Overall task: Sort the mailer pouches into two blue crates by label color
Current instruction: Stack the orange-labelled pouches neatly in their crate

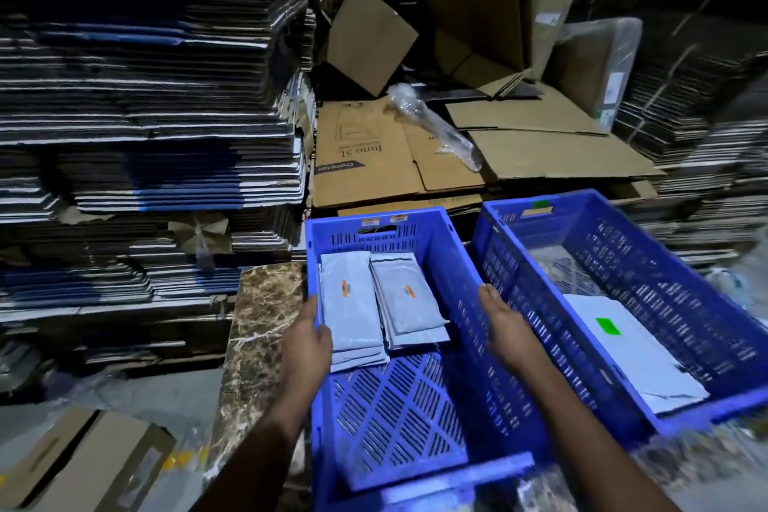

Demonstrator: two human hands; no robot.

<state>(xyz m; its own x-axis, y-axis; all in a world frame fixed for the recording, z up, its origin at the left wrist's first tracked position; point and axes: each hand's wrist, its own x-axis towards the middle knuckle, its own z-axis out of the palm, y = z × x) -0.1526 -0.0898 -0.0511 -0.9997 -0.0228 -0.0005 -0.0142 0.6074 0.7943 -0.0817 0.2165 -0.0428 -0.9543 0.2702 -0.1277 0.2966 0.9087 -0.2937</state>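
Observation:
Two blue crates stand side by side. The left crate (419, 233) holds two stacks of grey mailer pouches with orange labels (409, 295). The right crate (665, 287) holds a grey pouch with a green label (623, 349). My left hand (309, 339) grips the left rim of the left crate, thumb inside over the pouches. My right hand (505, 324) grips that crate's right rim, between the two crates.
A marbled slab (257, 328) lies left of the crates. Tall stacks of flattened cartons (145, 96) rise at the left and far right. Flat brown cardboard (415, 154) and a plastic wrap lie behind the crates. A carton (83, 457) sits at bottom left.

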